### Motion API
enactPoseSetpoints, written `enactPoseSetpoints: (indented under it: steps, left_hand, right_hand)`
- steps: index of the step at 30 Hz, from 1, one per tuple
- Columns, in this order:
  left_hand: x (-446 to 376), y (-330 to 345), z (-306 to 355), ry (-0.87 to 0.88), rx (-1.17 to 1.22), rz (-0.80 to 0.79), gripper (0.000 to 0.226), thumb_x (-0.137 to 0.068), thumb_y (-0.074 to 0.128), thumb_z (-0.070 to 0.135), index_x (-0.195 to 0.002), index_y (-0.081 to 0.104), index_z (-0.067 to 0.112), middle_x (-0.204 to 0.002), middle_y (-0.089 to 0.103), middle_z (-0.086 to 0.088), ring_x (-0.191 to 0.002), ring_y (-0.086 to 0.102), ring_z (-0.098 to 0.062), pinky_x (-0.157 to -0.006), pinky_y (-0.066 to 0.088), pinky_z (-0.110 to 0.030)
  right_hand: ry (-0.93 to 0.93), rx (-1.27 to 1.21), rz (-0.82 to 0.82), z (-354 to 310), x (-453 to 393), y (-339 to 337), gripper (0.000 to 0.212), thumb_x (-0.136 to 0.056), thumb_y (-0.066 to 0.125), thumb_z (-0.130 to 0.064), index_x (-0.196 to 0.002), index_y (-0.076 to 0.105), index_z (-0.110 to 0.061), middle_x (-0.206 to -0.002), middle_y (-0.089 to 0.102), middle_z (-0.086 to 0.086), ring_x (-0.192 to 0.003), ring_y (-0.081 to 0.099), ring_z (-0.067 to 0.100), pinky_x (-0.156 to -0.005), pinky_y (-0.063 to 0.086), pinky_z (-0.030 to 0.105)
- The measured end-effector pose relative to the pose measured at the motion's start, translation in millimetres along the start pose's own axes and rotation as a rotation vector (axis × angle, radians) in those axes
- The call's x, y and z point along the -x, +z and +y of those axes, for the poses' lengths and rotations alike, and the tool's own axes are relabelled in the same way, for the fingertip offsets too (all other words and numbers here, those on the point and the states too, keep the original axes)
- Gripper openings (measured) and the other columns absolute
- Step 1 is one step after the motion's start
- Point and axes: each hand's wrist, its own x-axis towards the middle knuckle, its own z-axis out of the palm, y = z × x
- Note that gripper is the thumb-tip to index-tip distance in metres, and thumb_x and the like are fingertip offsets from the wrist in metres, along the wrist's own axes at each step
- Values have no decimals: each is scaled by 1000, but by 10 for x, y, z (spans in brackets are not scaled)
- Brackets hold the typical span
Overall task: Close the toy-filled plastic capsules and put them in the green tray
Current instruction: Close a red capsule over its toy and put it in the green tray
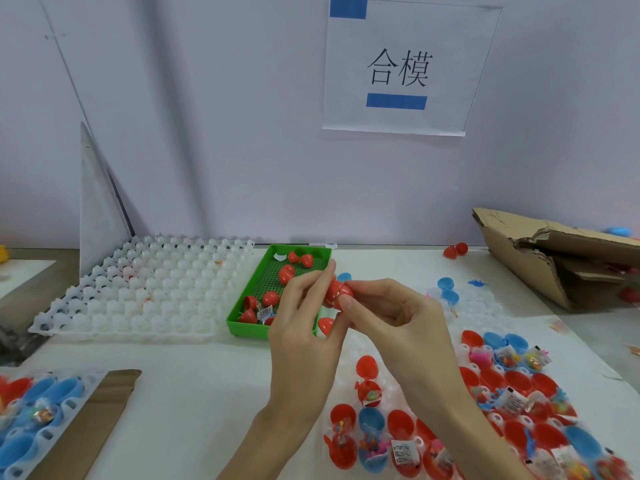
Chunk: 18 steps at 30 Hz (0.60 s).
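Currently I pinch a small red plastic capsule (pixel 337 292) between my left hand (pixel 304 317) and right hand (pixel 388 317), just right of the green plastic tray (pixel 254 292). Closing step; next, press halves shut, then place it left into the tray.

your left hand (pixel 304 317) and right hand (pixel 391 317) are bare, no rings or gloves, and your forearms look sleeveless, as far as the frame's edge shows.

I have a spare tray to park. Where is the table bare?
Bare table lies in front of the white egg tray and green tray, left of both hands. The right side is crowded with open capsules.
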Motion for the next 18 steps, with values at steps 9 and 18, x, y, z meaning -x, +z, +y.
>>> enactPoseSetpoints:
  steps: [9,18]
  left_hand:
    - [-27,-29,21,20,-5,56,39,-83,77,22,-119,75,6,-116,65,6,-113,58,1,-98,46,-8]
    - [-33,-39,-24,46,-52,77,35,-80,84,13,-113,77,4,-109,71,-2,-107,62,-5,-96,49,-10]
  right_hand:
    - [0,-17,74,45,23,55,22,-80,79,-26,-101,78,-23,-93,79,-8,-93,76,11,-77,58,16]
    - [1,-19,72,49,19,53,21,-81,80,-22,-102,77,-21,-93,79,-8,-93,76,11,-77,58,16]
